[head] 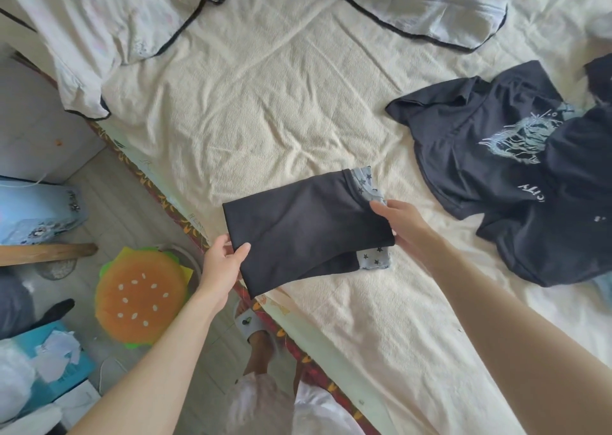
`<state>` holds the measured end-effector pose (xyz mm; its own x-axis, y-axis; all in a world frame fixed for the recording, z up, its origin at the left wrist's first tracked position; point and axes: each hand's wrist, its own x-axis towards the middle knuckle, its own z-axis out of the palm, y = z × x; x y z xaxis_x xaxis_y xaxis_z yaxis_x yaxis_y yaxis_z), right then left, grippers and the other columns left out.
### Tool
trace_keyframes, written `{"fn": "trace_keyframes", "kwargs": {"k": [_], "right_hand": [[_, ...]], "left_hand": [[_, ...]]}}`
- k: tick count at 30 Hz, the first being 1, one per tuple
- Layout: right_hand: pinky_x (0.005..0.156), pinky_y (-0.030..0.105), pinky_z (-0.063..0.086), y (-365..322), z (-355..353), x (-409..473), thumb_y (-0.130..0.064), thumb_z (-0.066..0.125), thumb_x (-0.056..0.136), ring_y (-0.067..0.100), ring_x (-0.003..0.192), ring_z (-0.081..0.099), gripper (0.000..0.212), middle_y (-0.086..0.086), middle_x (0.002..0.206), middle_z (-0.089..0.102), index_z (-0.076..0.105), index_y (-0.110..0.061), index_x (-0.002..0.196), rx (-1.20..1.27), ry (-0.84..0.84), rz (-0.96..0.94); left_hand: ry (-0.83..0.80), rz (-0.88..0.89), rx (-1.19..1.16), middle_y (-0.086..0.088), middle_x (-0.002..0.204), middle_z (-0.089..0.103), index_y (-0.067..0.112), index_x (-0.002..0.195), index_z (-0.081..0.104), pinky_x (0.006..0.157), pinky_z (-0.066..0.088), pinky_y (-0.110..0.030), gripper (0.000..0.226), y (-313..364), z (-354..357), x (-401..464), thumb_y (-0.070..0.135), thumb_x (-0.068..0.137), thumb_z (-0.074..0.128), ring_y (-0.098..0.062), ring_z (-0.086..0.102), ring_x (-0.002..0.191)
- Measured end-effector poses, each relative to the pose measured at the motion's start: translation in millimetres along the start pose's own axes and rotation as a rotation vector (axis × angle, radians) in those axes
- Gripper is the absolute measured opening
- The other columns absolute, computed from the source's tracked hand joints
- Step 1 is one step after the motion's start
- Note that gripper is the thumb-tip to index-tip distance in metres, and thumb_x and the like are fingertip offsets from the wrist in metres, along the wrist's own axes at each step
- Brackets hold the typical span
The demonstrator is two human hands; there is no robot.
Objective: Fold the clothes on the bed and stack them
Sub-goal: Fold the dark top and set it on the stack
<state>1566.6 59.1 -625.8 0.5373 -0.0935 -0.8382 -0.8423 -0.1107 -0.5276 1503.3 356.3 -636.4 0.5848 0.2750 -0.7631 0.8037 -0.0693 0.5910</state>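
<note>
A folded black garment (304, 226) with light blue star-print trim is held just above the near edge of the bed (251, 110). My left hand (222, 262) pinches its lower left corner, thumb on top. My right hand (399, 222) grips its right end beside the star-print cuff. To the right, a crumpled black T-shirt (490, 156) with a pale printed graphic lies unfolded on the cream sheet.
White bedding with black piping (109, 27) lies bunched along the far side of the bed. A burger-shaped cushion (140, 297) sits on the floor at the left, near a blue box (49, 361). My slippered foot (255, 332) stands by the bed's edge.
</note>
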Motion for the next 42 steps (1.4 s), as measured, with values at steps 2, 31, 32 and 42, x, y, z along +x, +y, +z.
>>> {"fn": "trace_keyframes", "kwargs": {"k": [2,31,32,42], "right_hand": [[0.095,0.049,0.047,-1.0,0.1,-15.3,-0.023,0.058,0.093,0.027,0.099,0.061,0.027,0.014,0.106,0.064,0.06,-0.001,0.109,-0.005,0.008,-0.027],[0.07,0.035,0.056,300.6,-54.9,-516.3,-0.019,0.07,0.084,0.017,0.09,0.071,0.019,0.001,0.099,0.073,0.068,-0.018,0.103,1.049,0.782,-0.201],[0.072,0.038,0.057,317.9,-56.9,-529.3,-0.018,0.07,0.084,0.017,0.089,0.071,0.017,0.001,0.098,0.074,0.069,-0.018,0.101,1.067,0.8,-0.199],[0.062,0.024,0.05,497.1,-136.0,-659.7,-0.007,0.06,0.091,0.015,0.081,0.064,0.018,0.008,0.101,0.067,0.063,-0.005,0.109,1.063,0.94,-0.156]], "left_hand": [[-0.006,0.031,0.025,-0.007,0.114,0.064,0.018,0.116,0.054,0.091,0.051,-0.05,0.022,7.6,-5.3,-8.2,0.013,0.095,0.057,-0.025,0.061,0.104],[-0.99,0.412,0.571,-0.008,0.098,0.07,0.02,0.106,0.061,0.059,0.053,-0.033,0.018,24.4,74.3,-361.2,0.009,0.092,0.06,-0.024,0.069,0.086],[-0.997,0.416,0.594,-0.008,0.097,0.07,0.02,0.106,0.061,0.06,0.053,-0.032,0.017,9.4,80.7,-375.5,0.01,0.092,0.06,-0.023,0.069,0.085],[-1.063,0.288,0.677,-0.006,0.104,0.067,0.019,0.108,0.059,0.054,0.055,-0.03,0.016,-172.8,162.3,-535.0,0.011,0.094,0.058,-0.015,0.07,0.074]]}}
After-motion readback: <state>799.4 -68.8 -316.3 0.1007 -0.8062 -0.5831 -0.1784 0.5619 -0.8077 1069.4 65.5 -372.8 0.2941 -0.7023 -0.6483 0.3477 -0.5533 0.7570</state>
